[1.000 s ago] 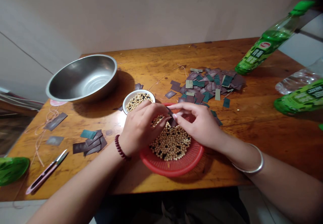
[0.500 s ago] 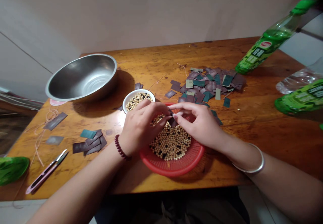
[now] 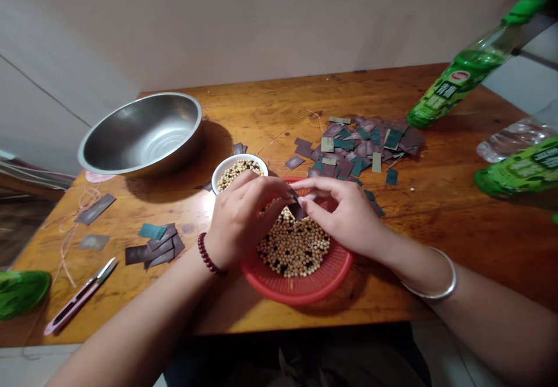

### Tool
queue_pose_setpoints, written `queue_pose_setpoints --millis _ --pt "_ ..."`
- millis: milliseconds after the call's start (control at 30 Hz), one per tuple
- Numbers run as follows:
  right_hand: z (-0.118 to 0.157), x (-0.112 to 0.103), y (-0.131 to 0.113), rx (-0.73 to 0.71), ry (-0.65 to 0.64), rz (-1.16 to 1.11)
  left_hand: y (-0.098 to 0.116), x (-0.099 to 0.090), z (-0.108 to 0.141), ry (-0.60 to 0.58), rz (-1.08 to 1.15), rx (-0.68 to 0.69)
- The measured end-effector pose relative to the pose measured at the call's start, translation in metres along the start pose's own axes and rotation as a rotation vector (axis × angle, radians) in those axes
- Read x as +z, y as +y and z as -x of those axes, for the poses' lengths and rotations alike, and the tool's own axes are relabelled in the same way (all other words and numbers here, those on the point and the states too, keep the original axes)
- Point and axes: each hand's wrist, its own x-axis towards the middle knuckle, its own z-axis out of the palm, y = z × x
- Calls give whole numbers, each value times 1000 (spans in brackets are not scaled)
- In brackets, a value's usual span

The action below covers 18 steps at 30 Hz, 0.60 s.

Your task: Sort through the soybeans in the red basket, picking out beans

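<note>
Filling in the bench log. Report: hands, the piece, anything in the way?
Left hand, right hand both pinching dark piece. Piece held over red basket. Possible obstruction: white bowl, just beyond left hand.

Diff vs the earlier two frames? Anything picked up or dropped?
Barely any change: slightly more of the dark piece shows below the left hand, whose thumb seems to have eased back a touch. Nothing visibly picked up or dropped. Unchanged: right hand gripping the piece over the red basket, white bowl, steel basin, patch pile, pink-handled snips.
</note>
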Motion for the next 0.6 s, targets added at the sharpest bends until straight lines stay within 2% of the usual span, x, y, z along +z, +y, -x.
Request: queue_pose_setpoints --millis 600 --pt "0 1 0 -3 13 -11 2 -1 -1 2 -26 -6"
